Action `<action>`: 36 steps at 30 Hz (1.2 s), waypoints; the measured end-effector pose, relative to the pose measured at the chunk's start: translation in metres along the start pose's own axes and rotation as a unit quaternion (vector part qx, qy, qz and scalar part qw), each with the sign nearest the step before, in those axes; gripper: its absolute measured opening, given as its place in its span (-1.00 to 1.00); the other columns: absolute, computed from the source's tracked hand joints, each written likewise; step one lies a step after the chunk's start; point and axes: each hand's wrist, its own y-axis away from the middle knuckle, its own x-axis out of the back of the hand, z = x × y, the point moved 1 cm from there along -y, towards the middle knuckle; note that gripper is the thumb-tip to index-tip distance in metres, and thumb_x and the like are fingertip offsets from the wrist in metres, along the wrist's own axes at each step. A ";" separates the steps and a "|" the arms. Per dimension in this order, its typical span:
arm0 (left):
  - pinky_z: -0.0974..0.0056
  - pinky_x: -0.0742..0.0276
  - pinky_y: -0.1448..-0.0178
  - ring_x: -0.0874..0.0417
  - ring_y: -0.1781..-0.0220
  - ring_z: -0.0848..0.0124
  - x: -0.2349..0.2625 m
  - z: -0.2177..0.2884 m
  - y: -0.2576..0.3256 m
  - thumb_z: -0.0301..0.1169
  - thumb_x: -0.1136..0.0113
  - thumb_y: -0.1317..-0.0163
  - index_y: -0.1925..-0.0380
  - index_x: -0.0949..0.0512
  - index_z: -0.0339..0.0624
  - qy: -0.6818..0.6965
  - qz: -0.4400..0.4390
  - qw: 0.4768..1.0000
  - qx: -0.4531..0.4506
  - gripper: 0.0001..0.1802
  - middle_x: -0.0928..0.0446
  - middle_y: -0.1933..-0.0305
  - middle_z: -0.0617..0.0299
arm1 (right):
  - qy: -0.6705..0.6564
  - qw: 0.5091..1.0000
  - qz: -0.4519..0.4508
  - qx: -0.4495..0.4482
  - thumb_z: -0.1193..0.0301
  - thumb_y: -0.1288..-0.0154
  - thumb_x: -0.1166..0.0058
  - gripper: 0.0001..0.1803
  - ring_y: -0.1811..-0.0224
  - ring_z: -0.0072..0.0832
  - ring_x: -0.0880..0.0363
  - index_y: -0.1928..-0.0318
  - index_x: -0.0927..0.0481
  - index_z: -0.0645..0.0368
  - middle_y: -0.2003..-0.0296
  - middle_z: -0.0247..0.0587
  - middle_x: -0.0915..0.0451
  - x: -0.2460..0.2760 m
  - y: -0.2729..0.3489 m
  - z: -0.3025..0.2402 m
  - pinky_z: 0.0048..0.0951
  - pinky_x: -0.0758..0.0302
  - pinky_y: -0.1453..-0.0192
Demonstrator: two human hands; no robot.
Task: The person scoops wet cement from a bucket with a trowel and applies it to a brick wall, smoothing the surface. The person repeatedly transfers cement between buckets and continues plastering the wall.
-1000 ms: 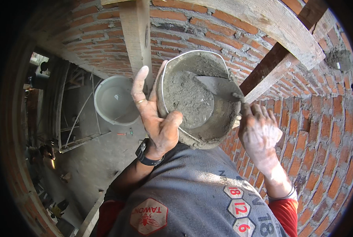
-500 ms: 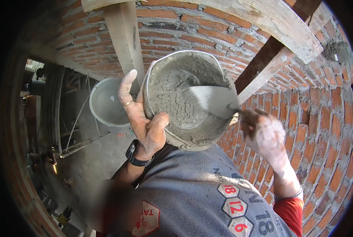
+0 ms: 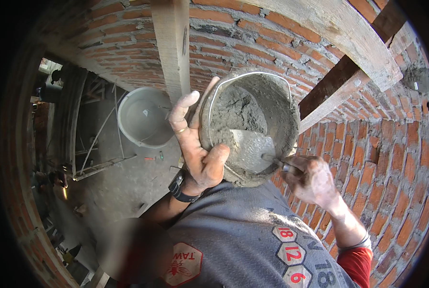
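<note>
My left hand grips the rim and side of a mortar-caked bucket, held up and tilted toward me in front of the brick wall. Grey mortar fills its far side. My right hand holds the handle of a trowel, whose blade lies inside the bucket against the mortar. A dark watch sits on my left wrist and a ring on one finger.
A red brick wall runs close on the right and curves overhead. Wooden scaffold beams cross above. A large empty white tub stands on the concrete floor below left, with rods and debris nearby.
The bucket has tilted more toward me and shifted slightly. The trowel blade has moved from the rim down into the bucket, with my right hand following to the left.
</note>
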 end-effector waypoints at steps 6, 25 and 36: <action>-0.04 -0.11 -0.65 -0.22 -0.59 -0.06 0.011 0.005 0.001 -0.62 0.02 0.03 -0.50 0.22 -0.14 -0.003 0.005 1.000 -0.011 0.04 -0.06 -0.56 -0.49 | -0.049 0.997 0.067 -0.001 0.50 -0.18 -0.22 -0.89 0.64 -0.43 -0.62 0.32 -0.67 0.29 0.56 -0.08 -0.66 -0.037 0.004 0.032 -0.35 -0.53 0.50; 0.11 -0.26 -0.50 -0.34 -0.40 0.25 0.082 -0.011 -0.017 -0.26 -0.46 -0.24 -0.39 -0.20 -0.19 -0.082 0.151 0.982 0.074 -0.17 -0.31 -0.32 0.06 | 0.189 0.973 0.133 0.017 0.42 -0.25 -0.18 -0.84 0.63 -0.25 -0.56 0.39 -0.57 0.27 0.62 -0.01 -0.55 0.046 -0.030 -0.034 -0.26 -0.51 0.42; -0.01 -0.33 -0.49 -0.37 -0.43 0.09 0.094 -0.008 -0.021 -0.15 -0.46 -0.27 -0.42 -0.10 -0.09 -0.141 0.108 0.982 0.059 -0.11 -0.29 -0.34 0.01 | 0.303 0.883 0.242 0.265 0.11 -0.35 -0.34 -0.57 0.67 -0.29 -0.30 0.38 -0.55 0.24 0.65 -0.17 -0.38 0.120 -0.130 -0.249 -0.17 -0.25 0.50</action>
